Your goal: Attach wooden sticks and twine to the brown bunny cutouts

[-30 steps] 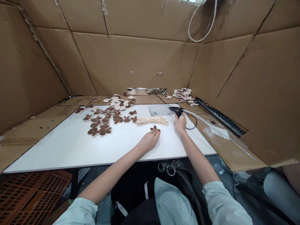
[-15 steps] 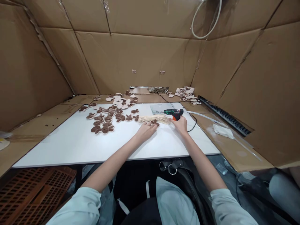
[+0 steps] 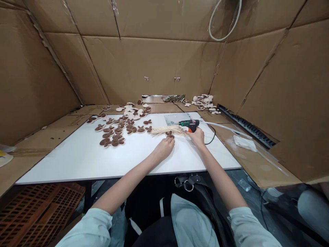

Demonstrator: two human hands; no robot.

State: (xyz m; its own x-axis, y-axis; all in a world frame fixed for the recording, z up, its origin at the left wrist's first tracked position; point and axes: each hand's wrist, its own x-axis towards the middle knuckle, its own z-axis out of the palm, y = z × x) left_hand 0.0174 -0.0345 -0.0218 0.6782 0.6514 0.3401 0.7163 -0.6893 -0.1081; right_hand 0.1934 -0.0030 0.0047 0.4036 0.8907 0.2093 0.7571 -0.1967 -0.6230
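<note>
My right hand [image 3: 197, 136] grips a green and orange glue gun [image 3: 189, 124], its nozzle pointing left over a bundle of thin wooden sticks [image 3: 167, 130]. My left hand [image 3: 165, 147] rests on the white table [image 3: 108, 161] with curled fingers, its fingertips at a small brown bunny-shaped piece [image 3: 169, 134] that lies by the sticks. I cannot make out whether the fingers pinch that piece or only touch it.
Several brown bunny pieces [image 3: 115, 132] lie spread at the table's left centre, pale ones [image 3: 131, 111] behind them and another heap [image 3: 204, 102] at back right. Cardboard walls enclose the bench. A black cable [image 3: 212, 135] and a clear glue stick [image 3: 223, 127] trail right. An orange crate [image 3: 33, 212] sits below left.
My right hand brought the glue gun left and down to the sticks. The brown piece and my left hand moved forward toward the bundle, then the hand drew back slightly.
</note>
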